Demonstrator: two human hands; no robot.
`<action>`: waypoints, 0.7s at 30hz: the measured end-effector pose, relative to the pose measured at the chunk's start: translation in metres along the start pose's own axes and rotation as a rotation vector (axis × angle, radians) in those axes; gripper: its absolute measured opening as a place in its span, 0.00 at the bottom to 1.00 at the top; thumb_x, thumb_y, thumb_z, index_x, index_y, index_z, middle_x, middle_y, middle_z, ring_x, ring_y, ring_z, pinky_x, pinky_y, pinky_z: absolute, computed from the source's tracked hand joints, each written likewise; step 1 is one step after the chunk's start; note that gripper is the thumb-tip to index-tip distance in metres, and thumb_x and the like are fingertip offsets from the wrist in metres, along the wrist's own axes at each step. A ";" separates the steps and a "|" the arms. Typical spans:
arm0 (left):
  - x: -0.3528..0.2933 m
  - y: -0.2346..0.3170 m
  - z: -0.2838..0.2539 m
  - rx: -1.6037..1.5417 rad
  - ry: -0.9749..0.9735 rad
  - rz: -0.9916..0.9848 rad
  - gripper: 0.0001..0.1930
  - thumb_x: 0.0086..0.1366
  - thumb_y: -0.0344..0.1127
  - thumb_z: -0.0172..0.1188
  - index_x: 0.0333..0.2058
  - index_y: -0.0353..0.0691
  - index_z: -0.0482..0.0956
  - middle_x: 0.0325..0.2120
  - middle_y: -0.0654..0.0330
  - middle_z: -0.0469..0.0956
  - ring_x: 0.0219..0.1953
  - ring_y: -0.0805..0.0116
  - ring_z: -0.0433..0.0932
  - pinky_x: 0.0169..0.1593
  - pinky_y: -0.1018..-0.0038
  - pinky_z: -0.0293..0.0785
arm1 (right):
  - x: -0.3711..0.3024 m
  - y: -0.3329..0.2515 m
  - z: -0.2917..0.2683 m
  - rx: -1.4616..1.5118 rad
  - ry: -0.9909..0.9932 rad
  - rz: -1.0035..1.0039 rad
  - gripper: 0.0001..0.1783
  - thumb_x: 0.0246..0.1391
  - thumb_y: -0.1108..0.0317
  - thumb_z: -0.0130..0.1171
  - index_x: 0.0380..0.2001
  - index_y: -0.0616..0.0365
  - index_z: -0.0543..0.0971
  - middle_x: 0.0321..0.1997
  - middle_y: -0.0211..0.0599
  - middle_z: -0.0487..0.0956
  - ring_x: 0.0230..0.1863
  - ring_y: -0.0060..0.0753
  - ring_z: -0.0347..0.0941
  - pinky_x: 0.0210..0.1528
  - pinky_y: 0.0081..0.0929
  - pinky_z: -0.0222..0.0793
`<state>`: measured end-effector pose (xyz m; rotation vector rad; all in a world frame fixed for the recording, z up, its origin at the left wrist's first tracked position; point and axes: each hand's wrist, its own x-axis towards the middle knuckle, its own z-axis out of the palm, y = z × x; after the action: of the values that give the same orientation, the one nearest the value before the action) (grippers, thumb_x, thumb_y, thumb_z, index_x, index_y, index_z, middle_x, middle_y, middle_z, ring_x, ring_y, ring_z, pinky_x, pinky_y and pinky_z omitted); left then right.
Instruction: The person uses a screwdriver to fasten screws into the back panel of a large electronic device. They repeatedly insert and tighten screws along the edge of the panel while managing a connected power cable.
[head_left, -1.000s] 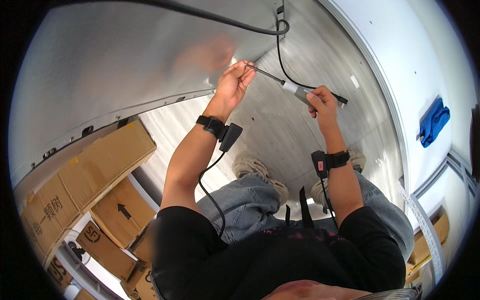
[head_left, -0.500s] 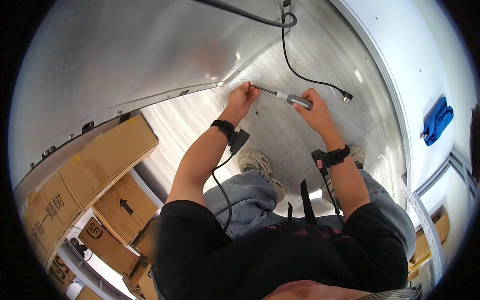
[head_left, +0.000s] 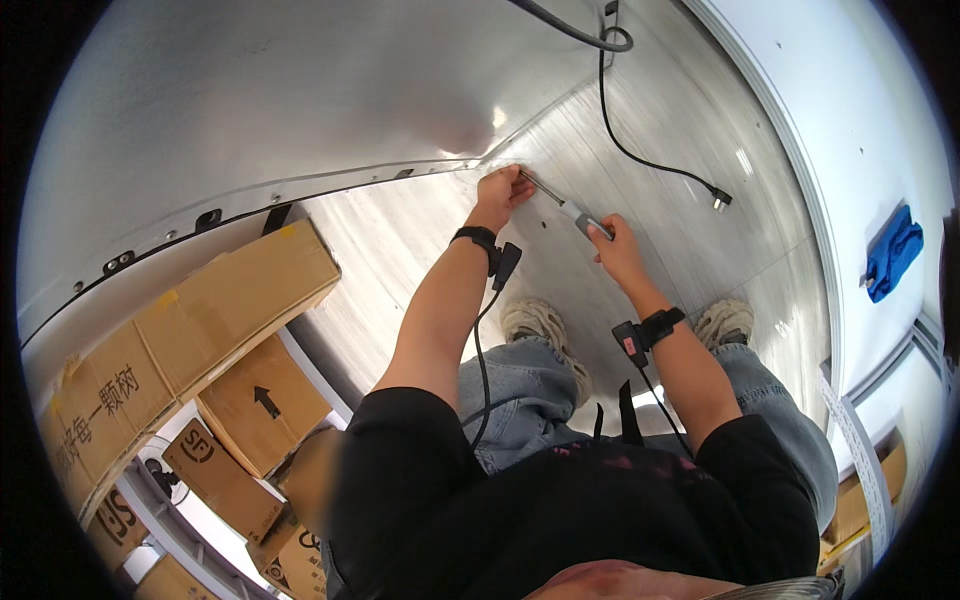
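My right hand [head_left: 620,253] is closed around the grey handle of a screwdriver [head_left: 586,221]. The metal shaft slants up and left toward the fingertips of my left hand [head_left: 505,192]. Those left fingers are pinched together by the screwdriver's tip, close to the lower corner of a large metal cabinet [head_left: 330,90]. Whatever sits between them is too small or hidden to name. A small dark piece [head_left: 544,225] lies on the floor below the shaft.
A black power cord [head_left: 640,158] with a plug trails over the pale floor [head_left: 700,240]. Cardboard boxes [head_left: 240,300] stand at the left. A white panel [head_left: 800,80] with a blue cloth [head_left: 893,255] on it rises at the right. My shoes [head_left: 535,325] are below my hands.
The whole view has shifted, so the cabinet and boxes appear further right. My right hand has come nearer to me, and the screwdriver slants more steeply. Its tip stays at my left fingers.
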<state>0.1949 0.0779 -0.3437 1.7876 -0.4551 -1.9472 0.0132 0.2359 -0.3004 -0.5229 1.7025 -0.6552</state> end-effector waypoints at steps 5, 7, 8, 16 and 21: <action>-0.007 0.018 -0.006 0.133 -0.047 -0.005 0.08 0.66 0.34 0.49 0.37 0.35 0.72 0.30 0.57 0.76 0.32 0.64 0.76 0.39 0.69 0.78 | -0.003 -0.007 0.002 -0.231 0.116 -0.229 0.17 0.51 0.61 0.59 0.38 0.61 0.69 0.35 0.46 0.75 0.34 0.43 0.73 0.37 0.36 0.67; -0.008 0.023 -0.005 0.112 -0.067 -0.029 0.08 0.66 0.33 0.49 0.38 0.36 0.72 0.31 0.56 0.76 0.34 0.64 0.76 0.42 0.68 0.77 | -0.008 -0.012 0.003 -0.224 0.139 -0.238 0.18 0.50 0.62 0.59 0.39 0.61 0.68 0.36 0.46 0.75 0.35 0.42 0.73 0.37 0.36 0.67; -0.009 0.024 -0.004 0.071 -0.073 -0.035 0.08 0.66 0.34 0.48 0.38 0.36 0.72 0.31 0.56 0.76 0.34 0.64 0.76 0.43 0.67 0.77 | -0.009 -0.014 0.003 -0.219 0.151 -0.242 0.19 0.50 0.62 0.60 0.39 0.61 0.68 0.36 0.45 0.75 0.35 0.42 0.73 0.38 0.36 0.67; 0.002 0.029 0.020 -0.094 -0.087 -0.021 0.08 0.67 0.39 0.48 0.36 0.42 0.72 0.32 0.62 0.77 0.32 0.69 0.75 0.40 0.72 0.75 | 0.008 -0.007 0.006 0.132 0.015 -0.085 0.20 0.52 0.59 0.58 0.40 0.63 0.69 0.33 0.44 0.76 0.27 0.35 0.73 0.34 0.34 0.67; 0.005 0.017 0.023 -0.046 0.036 -0.014 0.09 0.68 0.38 0.46 0.35 0.44 0.73 0.31 0.64 0.77 0.31 0.72 0.74 0.39 0.74 0.75 | 0.013 0.001 0.012 0.054 0.059 -0.040 0.22 0.55 0.55 0.54 0.44 0.63 0.70 0.31 0.43 0.76 0.31 0.36 0.73 0.37 0.34 0.67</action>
<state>0.1739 0.0595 -0.3367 1.7978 -0.3838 -1.9161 0.0216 0.2263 -0.3124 -0.5045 1.7287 -0.7500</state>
